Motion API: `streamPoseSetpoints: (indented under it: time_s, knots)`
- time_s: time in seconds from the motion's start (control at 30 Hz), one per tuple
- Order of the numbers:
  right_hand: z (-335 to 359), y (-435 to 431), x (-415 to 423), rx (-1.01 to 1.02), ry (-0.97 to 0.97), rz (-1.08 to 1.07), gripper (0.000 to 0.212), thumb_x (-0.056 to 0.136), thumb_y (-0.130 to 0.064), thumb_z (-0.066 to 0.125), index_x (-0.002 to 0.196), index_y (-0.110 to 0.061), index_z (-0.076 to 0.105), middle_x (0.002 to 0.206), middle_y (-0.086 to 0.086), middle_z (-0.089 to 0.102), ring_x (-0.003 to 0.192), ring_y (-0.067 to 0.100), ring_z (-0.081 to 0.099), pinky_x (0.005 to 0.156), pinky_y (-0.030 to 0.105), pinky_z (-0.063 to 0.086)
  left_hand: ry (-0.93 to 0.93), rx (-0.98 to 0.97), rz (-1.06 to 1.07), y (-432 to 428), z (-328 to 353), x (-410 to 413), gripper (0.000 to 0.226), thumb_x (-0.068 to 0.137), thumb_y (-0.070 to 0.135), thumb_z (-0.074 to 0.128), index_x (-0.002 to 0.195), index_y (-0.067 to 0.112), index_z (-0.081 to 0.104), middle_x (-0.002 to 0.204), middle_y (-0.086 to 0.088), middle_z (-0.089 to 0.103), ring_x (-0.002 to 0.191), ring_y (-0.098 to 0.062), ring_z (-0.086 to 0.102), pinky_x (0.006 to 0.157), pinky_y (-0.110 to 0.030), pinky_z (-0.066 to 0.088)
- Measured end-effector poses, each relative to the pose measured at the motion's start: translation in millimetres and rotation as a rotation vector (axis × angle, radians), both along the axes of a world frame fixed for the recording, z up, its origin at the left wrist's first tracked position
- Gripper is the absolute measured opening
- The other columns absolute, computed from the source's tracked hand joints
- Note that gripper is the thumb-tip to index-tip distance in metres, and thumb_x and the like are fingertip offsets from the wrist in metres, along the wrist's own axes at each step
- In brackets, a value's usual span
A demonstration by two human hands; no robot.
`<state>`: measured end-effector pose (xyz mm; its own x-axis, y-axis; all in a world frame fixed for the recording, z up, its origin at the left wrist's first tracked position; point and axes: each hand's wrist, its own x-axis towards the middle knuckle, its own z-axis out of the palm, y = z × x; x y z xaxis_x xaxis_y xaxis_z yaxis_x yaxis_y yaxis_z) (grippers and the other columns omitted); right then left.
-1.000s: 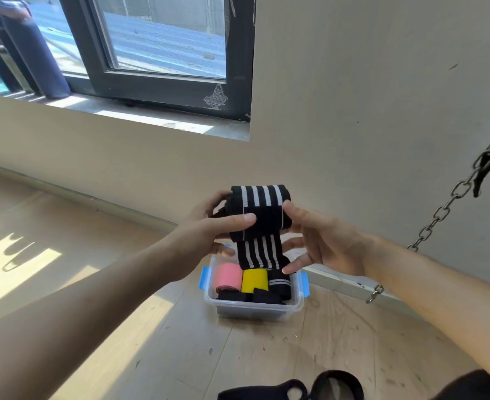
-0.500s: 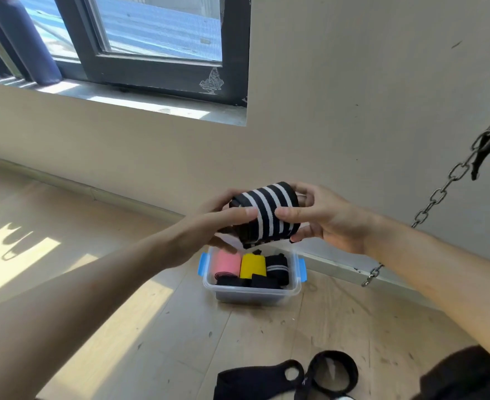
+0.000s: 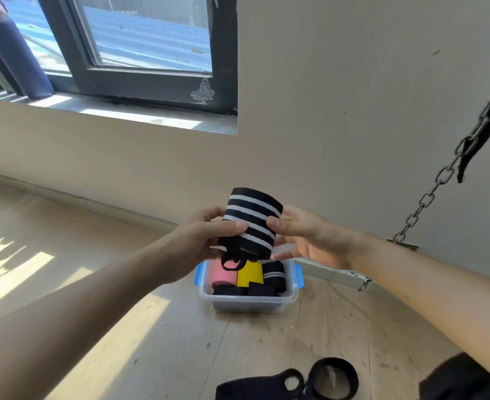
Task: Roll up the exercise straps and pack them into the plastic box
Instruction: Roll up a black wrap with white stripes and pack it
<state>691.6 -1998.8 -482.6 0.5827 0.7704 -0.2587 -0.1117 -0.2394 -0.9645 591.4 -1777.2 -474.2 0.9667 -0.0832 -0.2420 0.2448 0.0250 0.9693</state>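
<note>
My hands hold a black, white-striped roll (image 3: 251, 222); the clear, blue-clipped box (image 3: 249, 301) shows pink (image 3: 222, 274), yellow (image 3: 249, 274) and black rolls (image 3: 274, 274).

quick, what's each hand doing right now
Left hand: holding the striped strap roll, thumb and fingers curled round it.
Right hand: holding the same roll, thumb pinching its other side.

Sunlit wood floor (image 3: 180, 336), beige wall (image 3: 353, 96), dark-framed window (image 3: 151, 79)

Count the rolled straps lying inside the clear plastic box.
5: pink roll back left, yellow roll middle, black white-striped roll right, two plain black rolls in front. More may hide beneath.
</note>
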Motion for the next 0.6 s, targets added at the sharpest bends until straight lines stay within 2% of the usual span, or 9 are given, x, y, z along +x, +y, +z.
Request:
streamPoseSetpoints:
  time_s: [0.07,0.13,0.2,0.27,0.33,0.43,0.5,0.6]
  knots:
    - [-3.2,4.7,-3.0,0.065,0.047,-0.069,0.062,0.082,-0.050,0.073,0.135,-0.023,0.057,0.128,0.011,0.068,0.116,0.031,0.066,0.106,0.055,0.048,-0.001,0.000,0.064,-4.6,-1.3,0.5,0.056,0.076,0.030,0.075,0.126,0.008,0.061,0.117,-0.017,0.074,0.106,-0.030,0.073,0.084,-0.037,0.061]
    - [-4.2,9.6,-5.9,0.091,0.056,-0.145,0.057,0.086,-0.048,0.073,0.131,-0.017,0.060,0.120,0.012,0.071,0.108,0.029,0.069,0.105,0.053,0.050,0.006,0.012,0.128,-9.5,-3.7,2.0,0.056,0.076,0.034,0.080,0.123,0.010,0.063,0.112,-0.013,0.076,0.103,-0.027,0.075,0.084,-0.038,0.060]
    - [-8.0,15.1,-6.0,0.114,0.083,-0.200,0.058,0.084,-0.049,0.071,0.127,-0.011,0.062,0.110,0.008,0.073,0.103,0.025,0.068,0.097,0.047,0.054,0.021,0.021,0.189,-14.6,-8.4,4.8,0.058,0.075,0.038,0.084,0.122,0.010,0.063,0.111,-0.011,0.077,0.101,-0.024,0.075,0.082,-0.035,0.060]
    - [-15.2,18.9,-4.3,0.149,0.148,-0.274,0.062,0.080,-0.045,0.077,0.126,-0.007,0.060,0.107,0.008,0.074,0.102,0.025,0.070,0.088,0.042,0.055,0.031,0.072,0.253,-20.8,-15.2,6.9,0.062,0.074,0.045,0.085,0.123,0.013,0.063,0.112,-0.009,0.076,0.099,-0.018,0.075,0.079,-0.029,0.057]
    - [-26.2,20.1,-1.9,0.161,0.198,-0.300,0.064,0.078,-0.034,0.084,0.129,-0.008,0.056,0.111,0.010,0.074,0.106,0.027,0.071,0.089,0.043,0.055,0.046,0.141,0.283,-25.8,-24.1,9.4,0.056,0.080,0.046,0.082,0.122,0.016,0.062,0.112,-0.006,0.075,0.099,-0.014,0.073,0.073,-0.022,0.053]
    - [-43.1,21.1,-1.7,0.118,0.238,-0.320,0.043,0.084,-0.019,0.080,0.120,-0.015,0.057,0.108,0.010,0.075,0.105,0.028,0.072,0.100,0.049,0.053,0.111,0.180,0.303,-30.2,-42.9,13.9,0.039,0.088,0.041,0.075,0.118,0.018,0.064,0.110,-0.005,0.074,0.104,-0.019,0.069,0.079,-0.029,0.052]
    - [-53.7,25.0,1.8,0.091,0.261,-0.362,0.036,0.087,-0.016,0.077,0.117,-0.017,0.058,0.106,0.009,0.075,0.101,0.027,0.072,0.100,0.049,0.051,0.122,0.210,0.318,-30.4,-54.8,20.6,0.037,0.090,0.040,0.074,0.117,0.017,0.066,0.109,-0.006,0.074,0.104,-0.022,0.069,0.081,-0.032,0.052]
    - [-73.5,34.1,18.2,0.071,0.267,-0.437,0.042,0.086,-0.018,0.078,0.123,-0.015,0.058,0.111,0.010,0.073,0.104,0.027,0.070,0.096,0.047,0.054,0.061,0.179,0.376,-27.2,-74.3,34.6,0.039,0.092,0.031,0.074,0.126,0.016,0.062,0.108,-0.005,0.073,0.094,-0.013,0.071,0.067,-0.021,0.055]
